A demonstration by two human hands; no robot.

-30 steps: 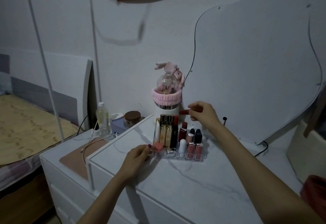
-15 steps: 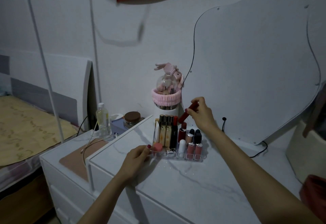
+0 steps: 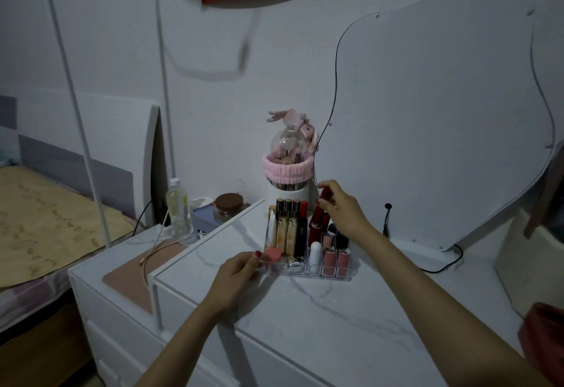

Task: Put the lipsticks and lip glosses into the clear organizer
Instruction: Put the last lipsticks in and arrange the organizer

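A clear organizer [image 3: 345,277] stands on the white marble-look dresser top [image 3: 320,310], filled with several lipsticks and lip glosses. My right hand [image 3: 343,208] pinches a red lipstick [image 3: 321,203] nearly upright, its lower end at the organizer's back row. My left hand [image 3: 236,273] rests against the organizer's front left corner, its fingers curled at the clear wall, beside a small pink-capped jar [image 3: 272,257]. Tall gold and black tubes [image 3: 288,228] fill the left compartments. Short pink tubes [image 3: 335,260] and a white one [image 3: 316,252] stand in front.
A white brush holder with a pink headband and a plush rabbit [image 3: 288,170] stands right behind the organizer. A large curvy mirror [image 3: 442,127] leans on the wall, its black cable [image 3: 439,267] on the top. A plastic bottle [image 3: 177,206] and a brown-lidded jar [image 3: 229,206] sit lower left.
My right hand turned the red lipstick from lying sideways to nearly upright and lowered it toward the organizer's back row. My left hand stayed at the organizer's corner.
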